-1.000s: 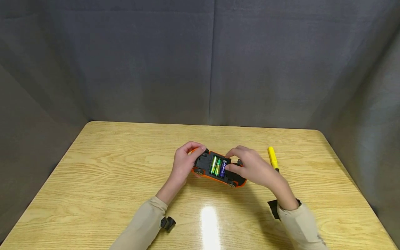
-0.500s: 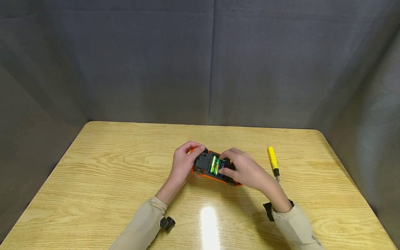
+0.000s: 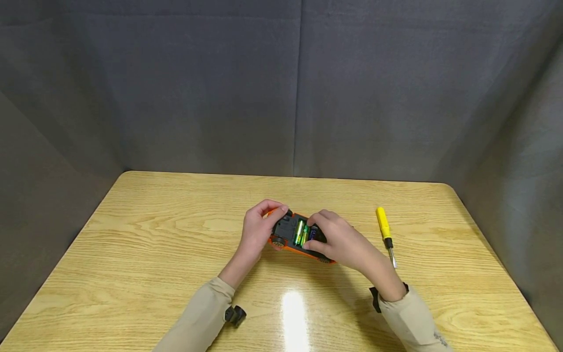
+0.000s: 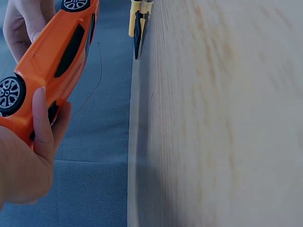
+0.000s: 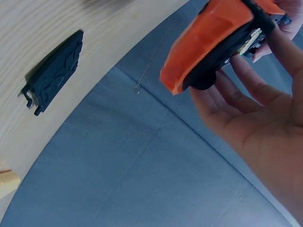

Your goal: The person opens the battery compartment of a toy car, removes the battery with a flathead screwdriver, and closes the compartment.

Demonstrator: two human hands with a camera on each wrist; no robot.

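Nearest, sleeves: I see two beige fabric sleeves [image 3: 200,313] coming in from the near table edge, each with a small black strap piece at the wrist.
Table: glossy pale wood-grain table [image 3: 154,254] with rounded corners and a bright glare patch between the forearms.
Left hand: my left hand [image 3: 257,233] grips one end of the toy car, fingers curled over the far side and thumb on the near side; the left wrist view shows a thumb [image 4: 41,120] pressed on the orange shell beside a wheel.
Toy car: an orange toy car [image 3: 293,235] of smooth hard plastic, turned belly-up near the table's middle, black underside facing me.
Battery bay: open, with green batteries [image 3: 301,231] lying side by side and a blue one partly under the right fingers.
Right hand: my right hand [image 3: 337,242] covers the car's other end, fingers bent over the bay with the tips at the batteries; whether they pinch one I cannot tell. In the right wrist view the fingers [image 5: 236,94] cup the black underside.
Cover: a flat black plastic cover [image 5: 54,71] with small hooks lies on the wood apart from the car, seen only in the right wrist view.
Screwdriver: a screwdriver [image 3: 385,233] with a yellow handle, black collar and thin metal shaft lies right of the right hand, not touching it.
Open room: bare wood runs wide to the left, right and far of the car.
Far: grey cloth backdrop [image 3: 281,88], softly creased, closes the table on three sides.
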